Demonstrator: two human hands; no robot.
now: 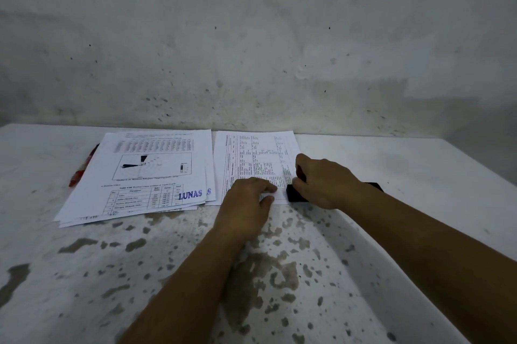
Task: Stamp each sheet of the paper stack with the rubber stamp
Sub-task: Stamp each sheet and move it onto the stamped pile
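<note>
White printed sheets lie in two piles on a stained bench (279,273) against a wall. The left hand (246,203) presses flat fingers on the near edge of the right-hand paper stack (251,164). The right hand (321,181) curls around the rubber stamp (296,195) at that stack's corner. The stamped pile (145,176) at left reads "LUNAS" in purple.

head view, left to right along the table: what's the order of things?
Red object half under the papers → stamped pile marked LUNAS → paper stack → left hand pressing on the stack → right hand gripping the stamp.
</note>
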